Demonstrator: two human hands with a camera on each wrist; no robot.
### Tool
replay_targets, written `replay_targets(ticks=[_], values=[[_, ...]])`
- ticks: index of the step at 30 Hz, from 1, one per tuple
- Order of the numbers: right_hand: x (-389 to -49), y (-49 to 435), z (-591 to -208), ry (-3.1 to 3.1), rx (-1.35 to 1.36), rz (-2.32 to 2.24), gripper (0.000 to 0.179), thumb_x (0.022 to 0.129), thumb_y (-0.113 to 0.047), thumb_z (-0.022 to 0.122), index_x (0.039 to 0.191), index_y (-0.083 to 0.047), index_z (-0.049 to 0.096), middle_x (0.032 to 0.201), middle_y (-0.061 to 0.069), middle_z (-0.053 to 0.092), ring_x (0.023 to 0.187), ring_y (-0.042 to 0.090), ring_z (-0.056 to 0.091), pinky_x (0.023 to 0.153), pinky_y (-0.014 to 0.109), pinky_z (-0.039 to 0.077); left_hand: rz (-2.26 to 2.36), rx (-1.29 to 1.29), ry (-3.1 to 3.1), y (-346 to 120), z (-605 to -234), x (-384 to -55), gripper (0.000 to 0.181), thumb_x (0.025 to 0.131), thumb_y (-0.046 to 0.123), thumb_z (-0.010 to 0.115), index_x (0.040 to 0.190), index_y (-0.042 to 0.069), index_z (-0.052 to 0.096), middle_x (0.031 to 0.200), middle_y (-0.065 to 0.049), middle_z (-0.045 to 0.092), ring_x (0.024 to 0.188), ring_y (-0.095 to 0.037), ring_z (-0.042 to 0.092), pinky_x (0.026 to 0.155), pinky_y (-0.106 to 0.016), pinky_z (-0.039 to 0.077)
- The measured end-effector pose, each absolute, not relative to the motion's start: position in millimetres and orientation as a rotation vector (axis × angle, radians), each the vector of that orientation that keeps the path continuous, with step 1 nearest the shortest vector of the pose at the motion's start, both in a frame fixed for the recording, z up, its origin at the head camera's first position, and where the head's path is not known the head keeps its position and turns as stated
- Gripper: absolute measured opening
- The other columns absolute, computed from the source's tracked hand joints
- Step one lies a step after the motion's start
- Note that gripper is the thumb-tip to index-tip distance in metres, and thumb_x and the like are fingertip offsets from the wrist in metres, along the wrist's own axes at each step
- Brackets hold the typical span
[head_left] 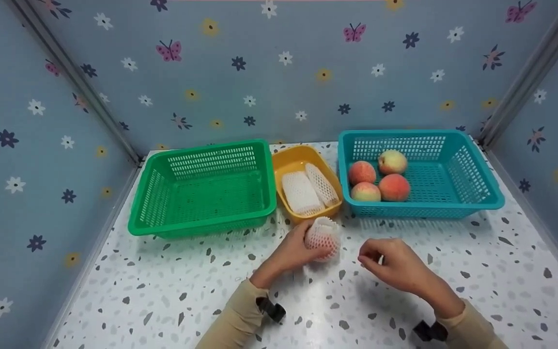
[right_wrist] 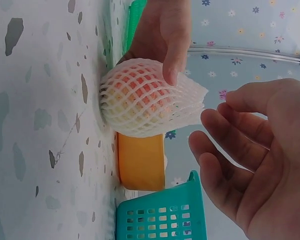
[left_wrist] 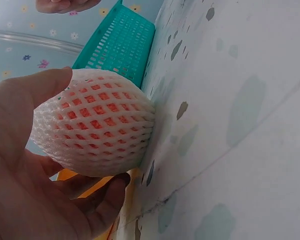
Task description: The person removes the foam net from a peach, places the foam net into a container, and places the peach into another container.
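Note:
A peach in a white foam net sleeve (head_left: pixel 324 241) stands on the table just in front of the yellow bin. My left hand (head_left: pixel 301 249) grips it from the left, thumb on the near side and fingers around the back. Pink skin shows through the mesh in the left wrist view, and the sleeve's loose end points up. To the right, apart from the peach, my right hand (head_left: pixel 395 264) hovers with loosely bent fingers and nothing between them. Several bare peaches (head_left: pixel 395 188) lie in the left part of the blue basket (head_left: pixel 424 209).
A green basket (head_left: pixel 201 224) with nothing in it stands at the back left. Between the two baskets sits the yellow bin (head_left: pixel 330 175), holding flat white foam net sleeves (head_left: pixel 302 193). Patterned panels (head_left: pixel 279 87) close off the back and both sides of the speckled table (head_left: pixel 192 291).

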State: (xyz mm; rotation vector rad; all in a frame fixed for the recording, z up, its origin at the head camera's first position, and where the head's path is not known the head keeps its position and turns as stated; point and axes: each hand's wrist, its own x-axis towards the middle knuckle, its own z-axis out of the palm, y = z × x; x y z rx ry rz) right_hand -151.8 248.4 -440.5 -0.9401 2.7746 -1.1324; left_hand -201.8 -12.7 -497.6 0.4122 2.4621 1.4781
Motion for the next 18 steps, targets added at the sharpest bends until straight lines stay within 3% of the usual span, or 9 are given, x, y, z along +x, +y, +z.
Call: replay_targets(ticks=[18], values=[[-151.6,245.3,-441.1,2.784,-0.935,-1.144,0.013,0.09,-0.014,0.07,0.084,-0.025,0.065,0.073,-0.017,0.059,0.064,0.003,0.057,0.054,0.025,0.049,1.455,0.458,2.451,-19.1,-498.5,-199.0,0.087,0.076,0.047,0.081,0.144,0.02,0.035,0.137,0.0,0.043,0.123,-0.016,0.045,0.101,-0.039,0.039]])
